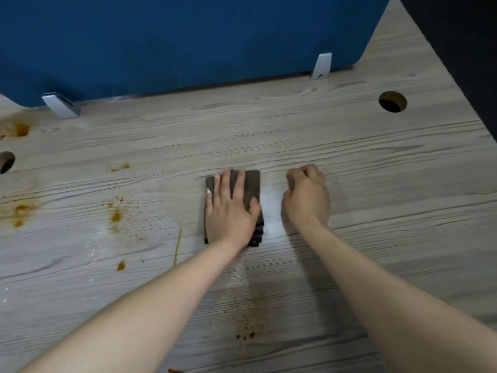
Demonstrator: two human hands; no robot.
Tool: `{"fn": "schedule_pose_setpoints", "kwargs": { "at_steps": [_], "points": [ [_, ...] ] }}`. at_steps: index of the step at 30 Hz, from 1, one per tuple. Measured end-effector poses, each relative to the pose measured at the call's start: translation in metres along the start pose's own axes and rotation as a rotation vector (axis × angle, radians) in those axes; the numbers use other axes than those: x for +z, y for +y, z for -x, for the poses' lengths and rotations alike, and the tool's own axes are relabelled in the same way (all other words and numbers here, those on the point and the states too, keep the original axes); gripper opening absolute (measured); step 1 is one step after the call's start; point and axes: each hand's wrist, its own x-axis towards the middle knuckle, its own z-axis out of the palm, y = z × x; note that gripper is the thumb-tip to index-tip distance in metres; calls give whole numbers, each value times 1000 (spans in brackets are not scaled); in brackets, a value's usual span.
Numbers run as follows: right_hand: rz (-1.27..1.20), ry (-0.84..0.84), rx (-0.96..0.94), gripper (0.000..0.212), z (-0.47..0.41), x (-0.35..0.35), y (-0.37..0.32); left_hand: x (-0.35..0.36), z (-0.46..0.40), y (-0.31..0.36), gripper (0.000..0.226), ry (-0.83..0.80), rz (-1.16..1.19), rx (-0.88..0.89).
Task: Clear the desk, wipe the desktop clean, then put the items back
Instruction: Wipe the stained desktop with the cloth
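Observation:
A folded dark grey-brown cloth (252,187) lies flat on the pale wood-grain desktop (349,170) near the middle. My left hand (230,208) presses down on it with the fingers spread across its top. My right hand (308,196) rests on the desk just to the right of the cloth, curled into a loose fist with nothing visible in it. Orange-brown stains (116,215) and specks mark the desk to the left of the cloth, and a smeared brown patch (248,319) lies nearer me between my forearms.
A blue partition panel (174,41) stands along the desk's back edge on two metal brackets (62,105). Round cable holes sit at the back right (392,101) and far left (5,162). The desk's right edge runs diagonally against a dark floor.

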Motion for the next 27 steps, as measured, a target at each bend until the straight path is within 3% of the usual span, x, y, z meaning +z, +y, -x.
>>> {"fn": "schedule_pose_setpoints", "kwargs": {
  "at_steps": [5, 7, 10, 12, 14, 20, 27],
  "points": [
    [34, -19, -25, 22, 0, -2, 5, -6, -4, -11, 68, -141, -82, 332],
    [52, -33, -49, 21, 1, -2, 9, -10, -32, -12, 64, -144, -62, 253],
    [29, -66, -73, 27, 1, -4, 14, -10, -64, 1, 61, -79, 16, -3],
    [-15, -89, -65, 30, 2, -6, 17, -7, -66, 8, 61, -46, 4, -59],
    [-42, -84, -31, 29, 4, -9, 21, -6, -55, 17, 61, -89, -6, -16],
    [-36, -50, 3, 26, 13, -15, 30, 2, -34, 30, 63, -227, -86, 451],
    [29, -34, -34, 25, 39, -6, 27, 2, -27, 18, 63, -175, -72, 377]
  ]
}}
